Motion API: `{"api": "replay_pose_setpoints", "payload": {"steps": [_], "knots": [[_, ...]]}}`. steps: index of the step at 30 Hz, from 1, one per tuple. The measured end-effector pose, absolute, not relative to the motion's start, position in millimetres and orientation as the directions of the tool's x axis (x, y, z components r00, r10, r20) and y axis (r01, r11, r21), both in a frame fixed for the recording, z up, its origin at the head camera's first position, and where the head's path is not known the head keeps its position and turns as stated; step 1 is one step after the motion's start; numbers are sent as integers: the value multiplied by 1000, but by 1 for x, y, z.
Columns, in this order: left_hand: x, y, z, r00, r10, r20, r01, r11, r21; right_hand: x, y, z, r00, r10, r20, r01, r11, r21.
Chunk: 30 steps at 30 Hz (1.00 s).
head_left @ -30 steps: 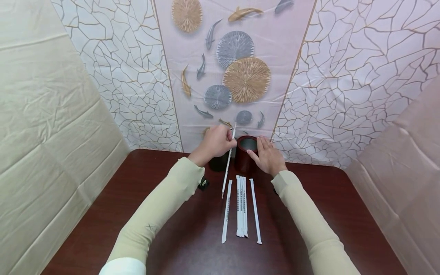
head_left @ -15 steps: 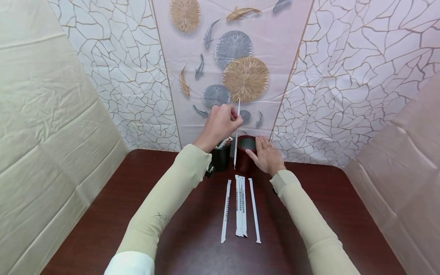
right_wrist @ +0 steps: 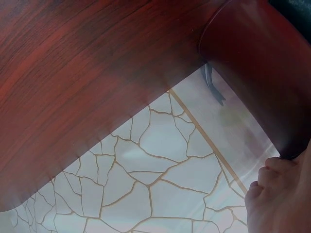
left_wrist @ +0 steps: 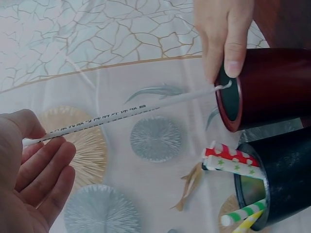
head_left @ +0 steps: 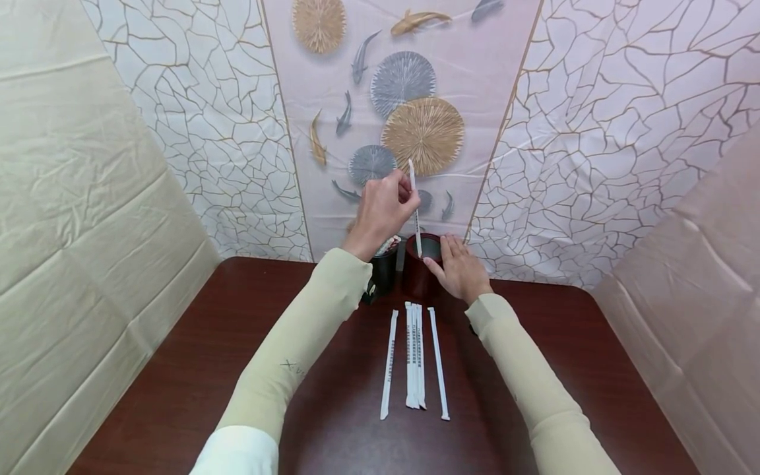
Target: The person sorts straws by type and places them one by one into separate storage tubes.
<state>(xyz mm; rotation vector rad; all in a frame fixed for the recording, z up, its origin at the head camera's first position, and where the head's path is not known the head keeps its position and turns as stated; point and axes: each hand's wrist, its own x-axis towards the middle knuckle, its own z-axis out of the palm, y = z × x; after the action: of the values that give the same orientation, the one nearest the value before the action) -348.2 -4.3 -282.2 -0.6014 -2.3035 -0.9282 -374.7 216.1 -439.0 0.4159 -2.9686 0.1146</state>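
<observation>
My left hand (head_left: 382, 204) pinches a white paper-wrapped straw (head_left: 417, 221) near its upper part. In the head view the straw stands nearly upright, its lower end over the opening of a dark red cylindrical cup (head_left: 420, 282). From the left wrist view, the straw's twisted end overlaps the cup's mouth, and the other fingers of the hand (left_wrist: 41, 170) spread loosely. My right hand (head_left: 466, 270) rests on the cup's right rim with straight fingers, its thumb reaching to the front edge. Several more wrapped straws (head_left: 415, 356) lie lengthwise on the table.
A black cup (head_left: 384, 272) with colourful patterned straws (left_wrist: 243, 213) stands just left of the red one, partly behind my left wrist. The dark wooden table (head_left: 237, 369) ends at a patterned cloth wall (head_left: 546, 165) behind the cups.
My left hand has risen and moved right with the wrapped straw, bringing its lower end from above the table to the red cup's opening. The right hand has stayed at the rim.
</observation>
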Motion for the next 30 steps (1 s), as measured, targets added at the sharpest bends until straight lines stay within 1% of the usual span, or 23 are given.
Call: {"api": "replay_pose_setpoints", "payload": {"steps": [6,16,23,26,30], "knots": [[-355,-2,-295,-714,179,677,605,645,467,-376,218,-438,-951,-272,150,-280,959,-40],[-363,2,-328,-725,186,663,598,647,473,-374,216,-438,-946,-286,154,-291,957,-13],[-367,5,-348,-738,245,628,585,697,415,-373,213,-440,-944,-284,166,-289,957,-10],[-367,5,-350,-747,262,611,588,689,423,-373,214,-439,-946,-282,163,-288,958,-15],[-366,4,-348,-732,297,614,610,688,394,-372,217,-438,-946,-281,159,-287,958,-16]]}}
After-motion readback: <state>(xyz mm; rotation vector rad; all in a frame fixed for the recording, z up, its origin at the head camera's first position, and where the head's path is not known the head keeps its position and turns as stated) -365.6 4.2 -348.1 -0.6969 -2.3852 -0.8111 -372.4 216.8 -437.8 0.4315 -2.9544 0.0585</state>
